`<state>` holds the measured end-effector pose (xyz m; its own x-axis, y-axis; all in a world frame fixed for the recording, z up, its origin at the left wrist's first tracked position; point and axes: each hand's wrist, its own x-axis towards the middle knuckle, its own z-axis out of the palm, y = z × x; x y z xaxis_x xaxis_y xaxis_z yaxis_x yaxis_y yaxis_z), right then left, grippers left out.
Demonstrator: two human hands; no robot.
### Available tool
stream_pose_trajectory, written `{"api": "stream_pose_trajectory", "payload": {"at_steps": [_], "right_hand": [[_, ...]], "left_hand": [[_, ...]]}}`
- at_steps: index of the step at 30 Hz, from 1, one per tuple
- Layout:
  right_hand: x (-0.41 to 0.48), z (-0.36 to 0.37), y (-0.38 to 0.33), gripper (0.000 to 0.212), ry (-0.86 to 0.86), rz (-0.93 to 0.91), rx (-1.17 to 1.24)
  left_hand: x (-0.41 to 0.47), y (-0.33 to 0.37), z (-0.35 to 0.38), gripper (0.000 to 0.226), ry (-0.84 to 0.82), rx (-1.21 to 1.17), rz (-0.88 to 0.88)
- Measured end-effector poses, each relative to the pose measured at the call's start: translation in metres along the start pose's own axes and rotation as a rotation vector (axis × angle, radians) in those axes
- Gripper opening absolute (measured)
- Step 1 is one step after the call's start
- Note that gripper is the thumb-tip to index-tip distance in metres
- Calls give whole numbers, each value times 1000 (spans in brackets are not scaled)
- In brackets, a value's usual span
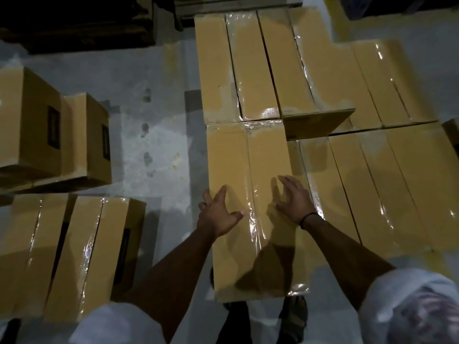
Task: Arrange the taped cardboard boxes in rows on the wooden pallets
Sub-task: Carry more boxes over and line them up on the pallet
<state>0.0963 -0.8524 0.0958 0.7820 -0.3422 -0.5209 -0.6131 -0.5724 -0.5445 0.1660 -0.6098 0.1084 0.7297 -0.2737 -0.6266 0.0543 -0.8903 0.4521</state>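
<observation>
Nearest me, both bare arms reach over a taped cardboard box at the near row's left end. My left hand and right hand are spread, fingers apart; I cannot tell whether they touch it. Loose boxes stand left on the floor. Rows of boxes extend right and beyond, hiding whatever lies beneath.

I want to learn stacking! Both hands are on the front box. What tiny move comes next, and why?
Probably lift both hands away and reach for one of the loose boxes on the left. The left hand and right hand lie open on the front box, whose far end already seems to meet the box behind, so it looks placed.
</observation>
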Motion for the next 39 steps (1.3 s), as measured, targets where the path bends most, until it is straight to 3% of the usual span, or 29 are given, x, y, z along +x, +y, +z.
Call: {"api": "stream_pose_trajectory", "payload": {"at_steps": [11,18,26,34,39], "right_hand": [[-57,27,8,80,-216,14,-344],[-135,53,48,96,-282,-31,-479],[-182,60,98,100,-274,-119,-426],[-186,63,120,87,-161,-281,-504],[-188,44,128,79,-98,-309,-529]], "left_hand": [[-51,-29,39,97,-33,154,46],[-124,-51,77,107,-120,211,-1],[-156,-82,129,112,-17,260,16],[-165,-77,149,110,140,380,57],[-167,-57,151,100,120,316,-19]]}}
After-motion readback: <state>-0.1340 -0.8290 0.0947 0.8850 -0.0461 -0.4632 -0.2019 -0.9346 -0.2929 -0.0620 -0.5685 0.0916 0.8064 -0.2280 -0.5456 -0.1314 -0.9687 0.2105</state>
